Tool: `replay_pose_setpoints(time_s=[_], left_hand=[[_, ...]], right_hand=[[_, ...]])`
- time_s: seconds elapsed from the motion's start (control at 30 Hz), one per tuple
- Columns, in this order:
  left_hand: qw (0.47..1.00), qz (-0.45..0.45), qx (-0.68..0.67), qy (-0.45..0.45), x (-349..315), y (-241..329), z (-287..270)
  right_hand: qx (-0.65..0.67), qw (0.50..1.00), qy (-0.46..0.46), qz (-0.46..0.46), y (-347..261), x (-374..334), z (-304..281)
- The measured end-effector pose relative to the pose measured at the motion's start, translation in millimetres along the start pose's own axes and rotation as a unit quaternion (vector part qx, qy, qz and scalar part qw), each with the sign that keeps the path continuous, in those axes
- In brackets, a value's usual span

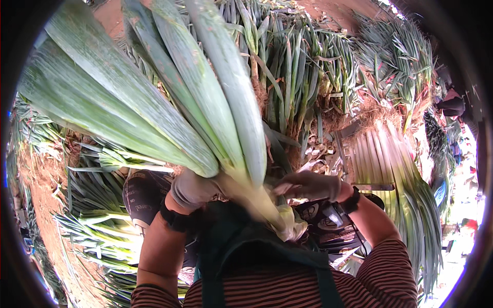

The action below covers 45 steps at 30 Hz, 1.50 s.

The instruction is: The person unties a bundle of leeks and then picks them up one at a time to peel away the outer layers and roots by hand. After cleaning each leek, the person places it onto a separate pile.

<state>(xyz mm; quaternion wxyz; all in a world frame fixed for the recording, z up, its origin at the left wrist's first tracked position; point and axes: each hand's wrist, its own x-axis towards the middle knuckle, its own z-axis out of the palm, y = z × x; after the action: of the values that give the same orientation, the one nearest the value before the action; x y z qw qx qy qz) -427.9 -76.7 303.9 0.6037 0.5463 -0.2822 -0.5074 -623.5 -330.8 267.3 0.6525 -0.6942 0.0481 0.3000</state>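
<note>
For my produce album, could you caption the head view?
Gloved left hand holding a broad-leaved leek, gloved right hand beside its pale stalk, with more leeks around.

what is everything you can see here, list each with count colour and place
Big leek: one, green leaves and pale stalk, in front of the person
Back leeks: many, green, top centre
Far leeks: many, green, upper right
Trimmed-looking leeks: many, pale stalks and green leaves, right
Left leeks: many, green, left
Scraps: many, pale, right of centre
Soil: one stretch, brown, far left
Right rim: too bright and small to tell
Apron: one, dark green, bottom centre
Striped shirt: one, dark and pinkish, bottom
Wristbands: two, black, both wrists
Left hand: one, grey glove, on the leek
Right hand: one, grey glove, beside the stalk
</note>
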Motion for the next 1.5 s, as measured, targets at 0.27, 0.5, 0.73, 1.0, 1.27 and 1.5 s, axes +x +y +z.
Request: replay_pose_setpoints(time_s=[0.27,0.5,0.73,1.0,1.27,1.5], left_hand=[[0.920,0.353,-0.141,0.091,29.7,35.5,10.1],[0.934,0.256,-0.116,0.219,56.4,104.1,-13.6],[0.900,0.266,-0.212,0.273,69.1,94.0,-112.6],[0.815,0.297,-0.294,0.402,18.0,71.8,-196.6],[0.820,0.213,-0.260,0.463,12.2,35.7,-237.6],[0.783,0.178,-0.189,0.565,-49.7,19.1,-318.5]], right_hand=[[-0.215,0.955,0.132,-0.156,-55.4,21.2,62.4],[-0.072,0.965,0.154,-0.202,-162.8,66.1,37.7],[-0.051,0.966,0.127,-0.221,-177.2,98.2,68.1],[-0.079,0.973,0.112,-0.187,-137.8,70.6,92.6],[-0.233,0.936,0.244,-0.097,-132.5,42.5,115.7],[-0.222,0.957,0.187,-0.013,-100.0,-46.9,111.8]])
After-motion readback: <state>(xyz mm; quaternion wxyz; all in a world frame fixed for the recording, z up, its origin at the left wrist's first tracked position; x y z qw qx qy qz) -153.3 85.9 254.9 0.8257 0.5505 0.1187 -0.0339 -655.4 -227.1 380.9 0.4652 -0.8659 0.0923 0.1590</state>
